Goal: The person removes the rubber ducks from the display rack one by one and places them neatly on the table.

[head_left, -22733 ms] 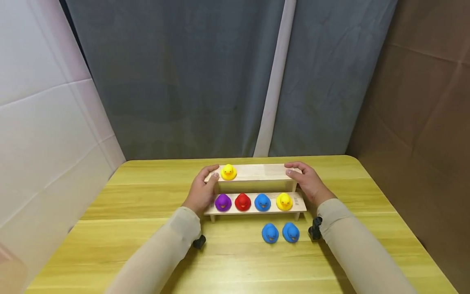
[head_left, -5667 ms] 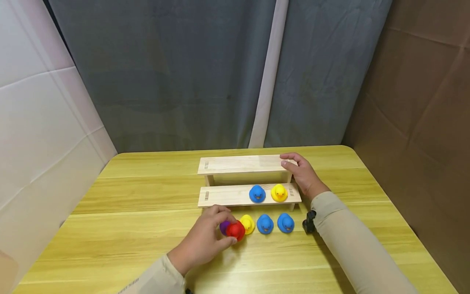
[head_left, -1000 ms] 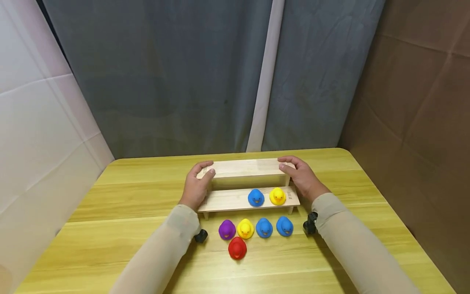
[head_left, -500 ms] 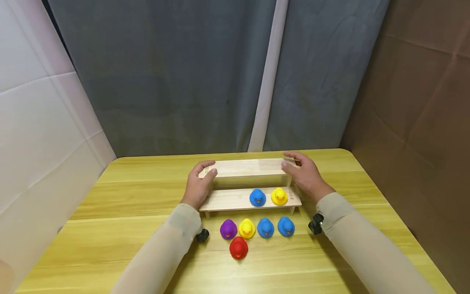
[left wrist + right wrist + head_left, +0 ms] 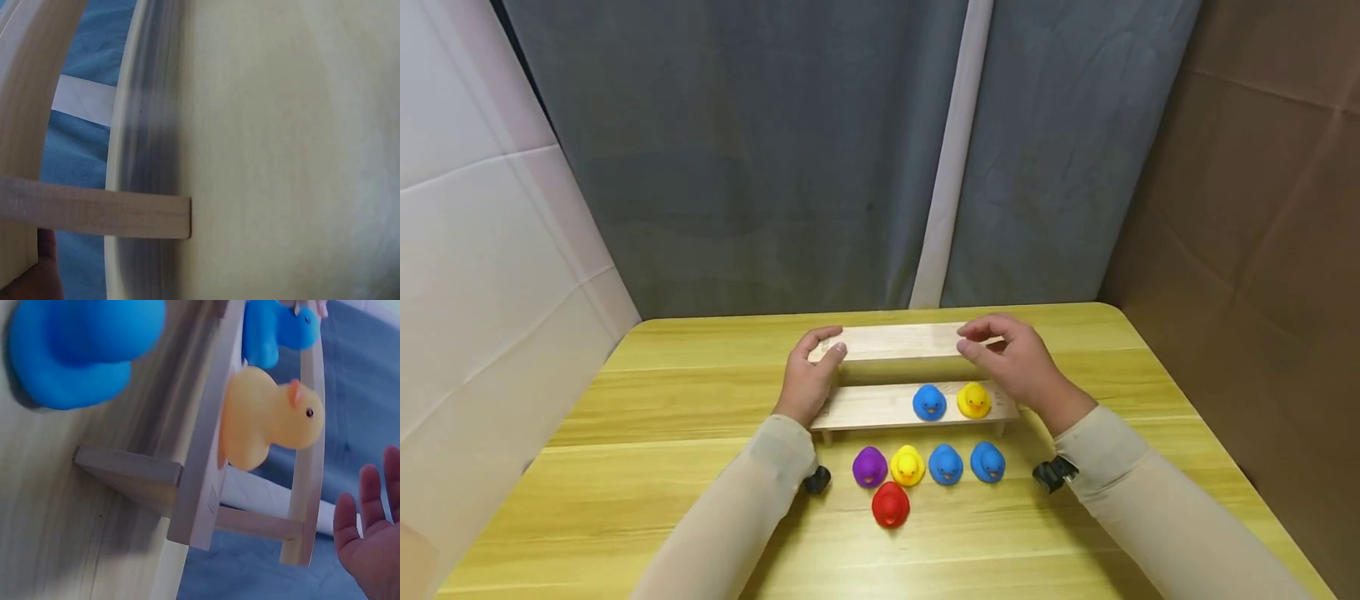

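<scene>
My left hand (image 5: 805, 379) grips the left end of a two-tier wooden stand, thumb on top of its upper tier (image 5: 895, 342). Over the right end hovers my right hand (image 5: 1022, 358), fingers loosely bent; the right wrist view shows those fingers (image 5: 370, 494) apart from the wood, holding nothing. On the lower tier (image 5: 865, 407) sit a blue rubber duck (image 5: 929, 402) and a yellow rubber duck (image 5: 973, 401), toward the right. The left wrist view shows a leg (image 5: 94, 209) of the stand and a bit of my hand (image 5: 47, 275).
In front of the stand, a row on the table (image 5: 662, 467) holds a purple duck (image 5: 869, 467), a yellow duck (image 5: 907, 466) and two blue ducks (image 5: 946, 464). A red duck (image 5: 891, 505) stands nearer me. Grey curtain (image 5: 737, 167) hangs behind.
Purple, red and one yellow duck have gone from stand to table; my left hand released the red one and took the stand's left end. My right hand has just let go of the right end.
</scene>
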The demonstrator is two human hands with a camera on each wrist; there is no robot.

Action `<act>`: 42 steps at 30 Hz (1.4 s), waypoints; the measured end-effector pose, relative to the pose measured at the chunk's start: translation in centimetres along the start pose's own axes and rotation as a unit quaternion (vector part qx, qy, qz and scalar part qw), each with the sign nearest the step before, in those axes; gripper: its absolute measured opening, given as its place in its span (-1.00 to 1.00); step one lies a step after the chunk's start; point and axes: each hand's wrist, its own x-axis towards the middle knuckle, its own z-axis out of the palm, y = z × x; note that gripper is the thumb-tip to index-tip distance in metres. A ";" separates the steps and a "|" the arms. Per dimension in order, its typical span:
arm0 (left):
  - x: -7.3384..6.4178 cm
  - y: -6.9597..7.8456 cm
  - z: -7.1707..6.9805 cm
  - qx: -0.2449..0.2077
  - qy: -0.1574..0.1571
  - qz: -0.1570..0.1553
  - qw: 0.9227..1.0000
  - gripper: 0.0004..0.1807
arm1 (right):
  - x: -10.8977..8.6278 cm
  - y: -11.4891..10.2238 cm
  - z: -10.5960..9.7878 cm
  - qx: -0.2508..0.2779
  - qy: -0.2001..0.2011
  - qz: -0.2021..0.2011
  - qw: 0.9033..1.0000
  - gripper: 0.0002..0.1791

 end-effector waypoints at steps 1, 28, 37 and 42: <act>0.0 0.0 0.0 0.001 0.000 -0.001 1.000 -0.63 | -0.1 -0.1 0.1 -0.005 -0.015 -0.004 1.000 -0.74; 0.2 -0.1 0.0 -0.006 0.000 -0.005 1.000 -0.63 | -1.4 0.5 3.0 -0.178 -0.161 -0.074 0.968 -0.52; 0.3 -0.2 0.1 -0.001 -0.002 -0.007 1.000 -0.62 | -1.3 0.7 3.3 -0.208 -0.165 -0.064 0.962 -0.53; 0.2 0.3 0.2 -0.002 -0.004 -0.014 1.000 -0.59 | -1.3 0.7 3.3 -0.214 -0.164 -0.057 0.961 -0.54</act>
